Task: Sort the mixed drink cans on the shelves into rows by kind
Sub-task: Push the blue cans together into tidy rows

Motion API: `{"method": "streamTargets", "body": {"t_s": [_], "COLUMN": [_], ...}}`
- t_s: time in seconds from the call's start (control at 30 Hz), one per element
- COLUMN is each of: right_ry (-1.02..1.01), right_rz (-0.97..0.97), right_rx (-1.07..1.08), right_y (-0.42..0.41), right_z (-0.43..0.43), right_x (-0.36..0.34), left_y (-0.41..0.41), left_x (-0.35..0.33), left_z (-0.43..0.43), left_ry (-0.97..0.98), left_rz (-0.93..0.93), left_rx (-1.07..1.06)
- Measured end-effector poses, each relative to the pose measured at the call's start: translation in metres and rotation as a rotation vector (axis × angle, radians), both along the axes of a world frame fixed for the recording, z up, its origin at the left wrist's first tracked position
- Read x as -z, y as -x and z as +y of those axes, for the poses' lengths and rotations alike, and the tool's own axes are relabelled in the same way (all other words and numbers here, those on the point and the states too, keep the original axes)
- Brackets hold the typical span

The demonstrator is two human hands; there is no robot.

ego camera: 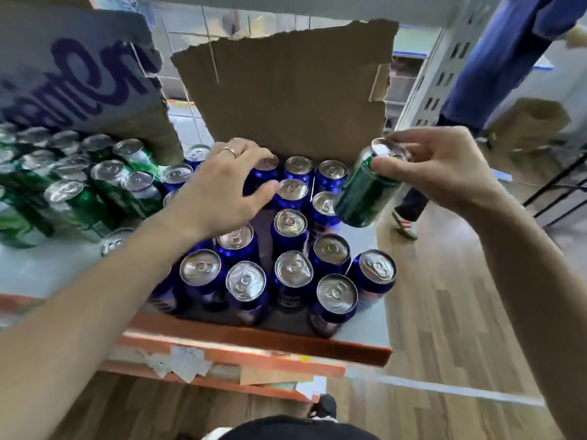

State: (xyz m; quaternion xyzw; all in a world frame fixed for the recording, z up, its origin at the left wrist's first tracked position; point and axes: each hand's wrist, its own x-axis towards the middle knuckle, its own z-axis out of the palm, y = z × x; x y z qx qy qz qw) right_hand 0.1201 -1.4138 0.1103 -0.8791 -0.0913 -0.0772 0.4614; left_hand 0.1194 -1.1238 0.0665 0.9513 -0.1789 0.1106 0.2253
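– At the right end of the shelf [286,339], which way does the green can [365,192] lie?
– Tilted. The right hand [444,176] holds it up off the shelf by the top rim, fingertips and thumb clamped round it. The top points up and right toward the palm. The base hangs down and left, just beside the outermost blue cans [290,222].
– And its own kind?
– The green cans [104,185] are well apart from it, to the left. The whole blue cluster and the left forearm lie between.
– So the left hand is nearer them?
– Clearly. But the left hand [222,192] is arched over a blue can at the back, by the cardboard flap [286,100], fingers on the far side and thumb on the near side. Whether it really grips, I cannot tell.
– What does the next move call for?
– I'd judge the can must cross leftward above the blue tops, by a long reach or a handover. Then it must be turned upright before it is set down.
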Motion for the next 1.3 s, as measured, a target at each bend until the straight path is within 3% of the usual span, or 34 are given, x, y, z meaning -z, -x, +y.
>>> {"method": "streamTargets", "body": {"t_s": [0.3,0.8,0.97,1.3], "right_ry": [-0.054,-0.172,-0.121,0.177], "right_rz": [-0.123,-0.066,-0.037,-0.063], "right_rx": [-0.034,-0.134,-0.17,-0.262], "right_y": [0.038,0.089,0.09,0.057], "right_z": [0.122,0.361,0.404,0.462], "right_x": [-0.036,-0.008,0.008,0.045], "left_y": [0.043,0.139,0.156,0.144], "left_x": [-0.022,0.009,0.023,0.049], "left_z": [0.127,0.365,0.397,0.407], "left_ry": [0.036,0.07,0.03,-0.014], "left_rz": [-0.083,-0.007,-0.005,0.109], "left_rx": [-0.059,-0.203,-0.255,-0.35]}}
